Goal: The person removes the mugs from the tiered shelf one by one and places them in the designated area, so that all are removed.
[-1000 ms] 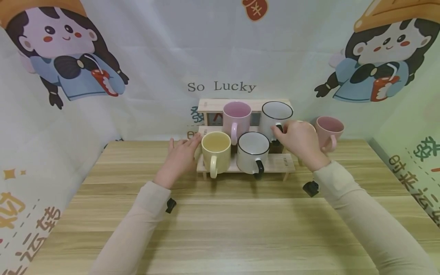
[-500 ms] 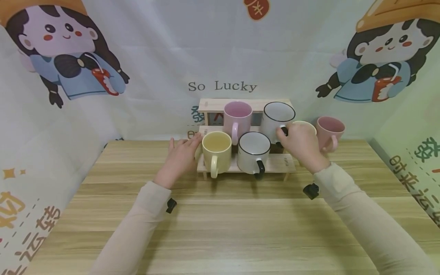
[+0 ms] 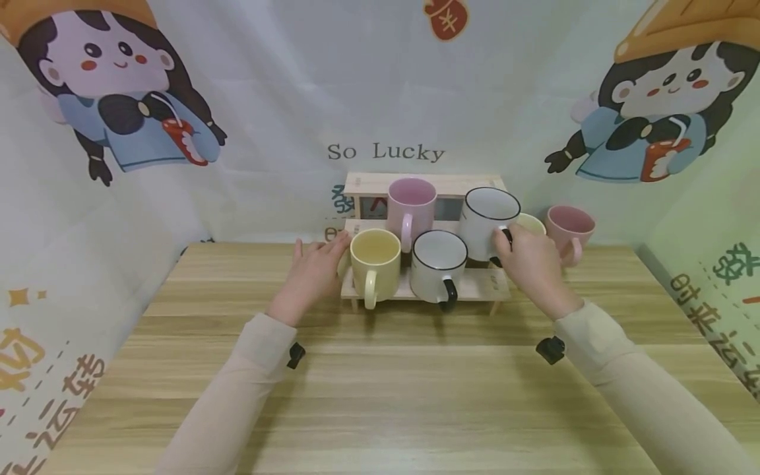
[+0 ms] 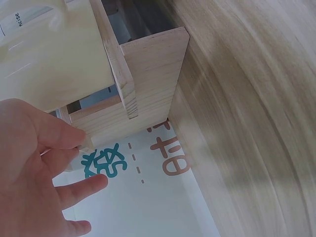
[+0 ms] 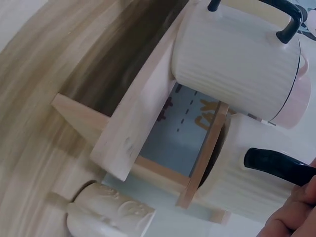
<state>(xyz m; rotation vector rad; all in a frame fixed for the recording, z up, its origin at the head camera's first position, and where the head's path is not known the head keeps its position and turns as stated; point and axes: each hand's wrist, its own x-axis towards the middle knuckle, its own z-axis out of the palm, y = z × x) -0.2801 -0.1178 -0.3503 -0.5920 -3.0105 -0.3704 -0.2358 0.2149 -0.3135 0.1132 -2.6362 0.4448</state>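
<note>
My right hand [image 3: 532, 262] grips the black handle [image 5: 276, 165] of a white mug [image 3: 488, 224] with a black rim. The mug is at the right end of the wooden tiered rack's middle shelf, its underside partly showing in the right wrist view. At the rack's left side, my left hand [image 3: 313, 274] pinches the end of the middle shelf [image 4: 88, 144] between thumb and finger. Beside it on the lowest shelf [image 3: 487, 282] stand a yellow mug [image 3: 375, 267] and another white mug [image 3: 438, 269] with a black handle. A pink mug [image 3: 411, 210] stands on the middle shelf.
Right of the rack, a darker pink mug [image 3: 568, 229] and a cream mug [image 5: 111, 212], partly hidden by my right hand in the head view, stand on the wooden table [image 3: 404, 389]. A printed cloth [image 3: 279, 99] hangs close behind the rack.
My right hand has drawn the white mug to the right and toward me, away from the pink mug beside it. The left hand stays at the rack's left side.
</note>
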